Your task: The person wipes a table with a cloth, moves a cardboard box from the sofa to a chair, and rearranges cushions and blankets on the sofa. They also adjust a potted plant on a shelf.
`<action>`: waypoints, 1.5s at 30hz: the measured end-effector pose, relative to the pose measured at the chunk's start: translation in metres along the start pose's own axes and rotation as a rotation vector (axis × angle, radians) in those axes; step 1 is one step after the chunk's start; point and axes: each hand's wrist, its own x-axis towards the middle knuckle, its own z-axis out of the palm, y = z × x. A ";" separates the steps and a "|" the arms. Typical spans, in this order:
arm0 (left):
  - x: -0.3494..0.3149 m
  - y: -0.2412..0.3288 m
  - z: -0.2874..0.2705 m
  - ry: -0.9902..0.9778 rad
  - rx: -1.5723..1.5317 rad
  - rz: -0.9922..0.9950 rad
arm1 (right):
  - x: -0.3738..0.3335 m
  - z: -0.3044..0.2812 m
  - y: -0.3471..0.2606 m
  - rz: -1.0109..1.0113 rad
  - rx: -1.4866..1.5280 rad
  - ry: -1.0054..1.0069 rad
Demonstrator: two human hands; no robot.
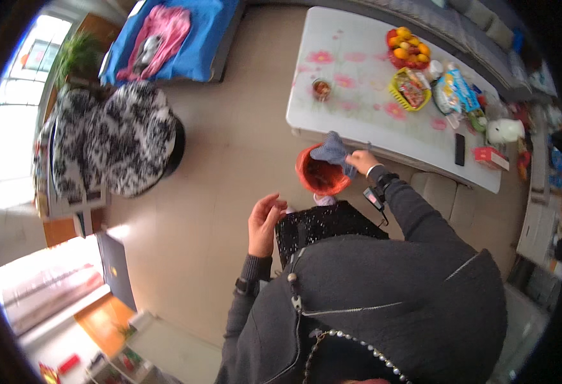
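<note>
My right hand (362,161) is closed on a blue-grey cloth (331,149), which hangs over the far side of an orange-red bin (303,171). The bin stands on the floor beside the table, just in front of my feet, and its inside looks dark red. Part of its opening is hidden by the cloth. To the left of my dark lap, my left hand (266,221) is held in the air with its fingers loosely bent and nothing in them.
A white flowered table (370,77) bears a glass cup (321,89), a red fruit basket (396,57), a yellow basket (396,93), bags and a phone (459,149). A stool (436,192) stands by its near edge. A patterned chair (117,137) and a blue-covered bed (204,38) lie left.
</note>
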 end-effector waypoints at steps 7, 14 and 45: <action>0.038 0.026 -0.052 -0.199 0.074 -0.078 | -0.023 -0.004 -0.049 0.039 0.289 0.042; 0.065 0.076 -0.111 -0.288 0.140 -0.010 | -0.060 0.006 -0.126 0.022 0.774 0.083; 0.395 0.296 -0.173 -0.296 0.255 -0.028 | 0.129 -0.016 -0.177 0.247 0.934 0.456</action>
